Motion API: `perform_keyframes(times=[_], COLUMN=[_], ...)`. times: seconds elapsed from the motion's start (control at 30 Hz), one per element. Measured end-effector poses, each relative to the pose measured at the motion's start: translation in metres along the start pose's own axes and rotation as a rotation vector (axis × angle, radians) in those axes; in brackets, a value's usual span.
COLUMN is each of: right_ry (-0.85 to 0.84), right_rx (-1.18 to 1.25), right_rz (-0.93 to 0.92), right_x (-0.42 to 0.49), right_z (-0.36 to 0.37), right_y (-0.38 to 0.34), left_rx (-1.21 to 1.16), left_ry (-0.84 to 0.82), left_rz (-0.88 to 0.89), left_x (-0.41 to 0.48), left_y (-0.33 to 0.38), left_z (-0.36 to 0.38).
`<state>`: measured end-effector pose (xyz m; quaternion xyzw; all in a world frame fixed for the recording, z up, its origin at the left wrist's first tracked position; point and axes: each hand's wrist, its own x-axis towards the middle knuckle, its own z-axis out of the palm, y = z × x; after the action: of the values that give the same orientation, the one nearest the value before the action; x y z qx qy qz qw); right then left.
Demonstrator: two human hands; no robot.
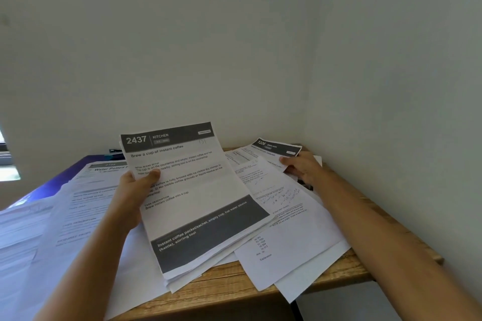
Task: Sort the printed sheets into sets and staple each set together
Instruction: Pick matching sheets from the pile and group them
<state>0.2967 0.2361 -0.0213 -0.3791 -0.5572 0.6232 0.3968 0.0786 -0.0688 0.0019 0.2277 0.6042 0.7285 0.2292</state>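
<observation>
Sorting step in hand: the left grip (133,195) holds the gathered stack (198,190) mid-frame, tilted up, thumb across the top page headed 2437 Kitchen. The right grip (302,167), right of centre, curls its fingers on the edge of the 1226 sheet (276,147) near the far corner, which reads as a pinch.

To do it well:
- Check the header number before adding.
- Lift that one sheet only, not the maths pages (287,216) lying beside and partly over it.
- Square it onto the stack so the edges line up for stapling.
- Keep the left thumb firm — the lower pages fan out at the bottom edge.

More printed sheets (86,190) spread over the left of the frame, probably unsorted. No stapler in view.

Containers: none visible, no tray or folder — all paper lies loose on the wooden surface (229,292).
</observation>
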Motion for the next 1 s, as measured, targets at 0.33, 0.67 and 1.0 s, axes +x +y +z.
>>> perform_keyframes(times=[0.33,0.67,1.0], right_ry=[0.44,0.519,0.205], right_rx=[-0.25,-0.096,0.002], right_rz=[-0.532,-0.987,-0.938], right_x=[-0.005,-0.03,-0.041], right_z=[0.006,0.019,0.05], right_y=[-0.03,-0.125,-0.16], left_rx=[-0.085,-0.131,-0.201], left_ry=[-0.061,-0.085,-0.145], left_rz=[0.018,0.074,0.167], left_x=[0.005,0.007,0.001], left_y=[-0.003,-0.002,0.003], left_z=[-0.006,-0.006,-0.006])
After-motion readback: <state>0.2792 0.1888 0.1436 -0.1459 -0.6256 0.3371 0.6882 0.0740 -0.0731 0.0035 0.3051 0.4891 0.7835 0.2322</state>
